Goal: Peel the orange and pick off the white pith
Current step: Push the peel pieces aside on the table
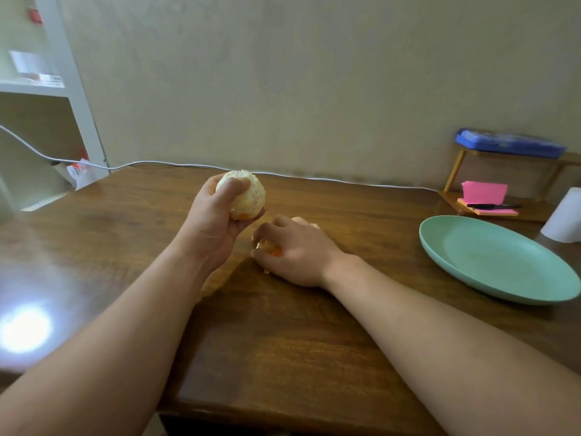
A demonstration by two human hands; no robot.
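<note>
My left hand [217, 215] grips the orange [248, 196] above the middle of the wooden table [283, 341]. The fruit is mostly pale with white pith, and a small patch of orange skin shows at its underside. My right hand [295, 250] lies low on the table just right of and below the orange, its fingers curled round pieces of orange peel [272, 248]. More peel under that hand is hidden by the fingers.
A green plate [496, 262] sits at the right. Behind it stand a white roll [562, 215] and a small wooden rack [503, 199] with pink sticky notes, a pen and a blue case on top. A white cable [188, 165] runs along the wall.
</note>
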